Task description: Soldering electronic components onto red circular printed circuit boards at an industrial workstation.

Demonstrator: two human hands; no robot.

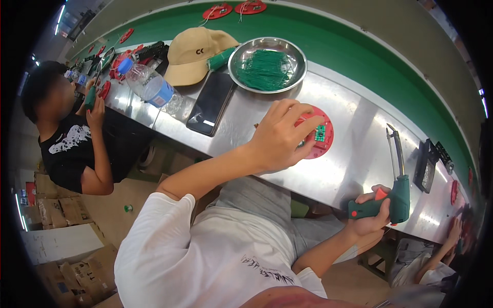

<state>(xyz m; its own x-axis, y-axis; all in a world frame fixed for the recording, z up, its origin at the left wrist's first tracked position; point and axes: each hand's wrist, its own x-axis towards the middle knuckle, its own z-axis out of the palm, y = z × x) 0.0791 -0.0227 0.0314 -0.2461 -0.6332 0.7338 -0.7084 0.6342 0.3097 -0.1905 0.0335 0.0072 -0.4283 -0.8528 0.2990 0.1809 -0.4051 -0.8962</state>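
Observation:
My left hand (pixel 281 137) is on a round red circuit board (pixel 325 146) that rests on the metal bench. Its fingers and thumb are bent around the board's left part, which they partly hide. A small green piece (pixel 320 133) with shiny contacts shows on the board beside the fingertips. In my right hand (pixel 371 216) is a green soldering gun (pixel 400 199) with a red trigger, gripped by its handle. The gun's long metal tip points up and away from me, to the right of the board and apart from it.
Beyond the board stands a steel bowl (pixel 301 77) of cut green wires. A phone (pixel 211 104), a water bottle (pixel 150 88) and a tan cap (pixel 189 55) lie to its left. A black tray (pixel 427 167) is at right. Co-workers sit on both sides.

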